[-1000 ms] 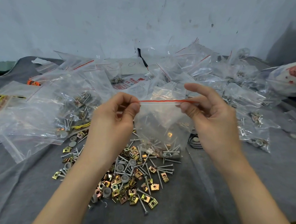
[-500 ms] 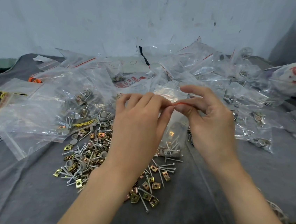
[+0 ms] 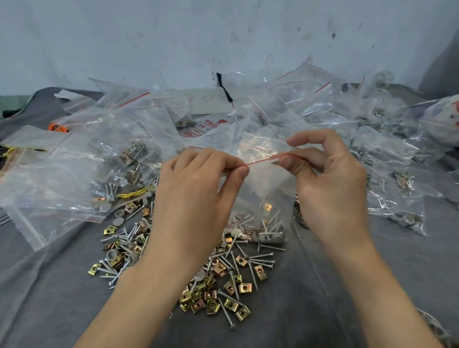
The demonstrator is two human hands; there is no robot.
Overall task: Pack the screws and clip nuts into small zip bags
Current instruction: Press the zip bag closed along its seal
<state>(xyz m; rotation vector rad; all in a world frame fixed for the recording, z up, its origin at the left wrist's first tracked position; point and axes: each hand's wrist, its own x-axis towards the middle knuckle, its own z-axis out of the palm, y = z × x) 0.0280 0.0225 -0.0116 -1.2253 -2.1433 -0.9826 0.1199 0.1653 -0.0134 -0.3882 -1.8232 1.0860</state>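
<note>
Now left hand drawn leftward, right hand pinching zip bag

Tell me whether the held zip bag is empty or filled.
Partly filled: screws and clip nuts lie at the bottom of the zip bag, seen through the clear plastic.

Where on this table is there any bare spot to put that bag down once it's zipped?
For the bag, bare cloth lies near left, bordered by the left bags and the loose screws and nuts. More lies far right, between the right forearm and the right bags. Middle and back are crowded with bags.
</note>
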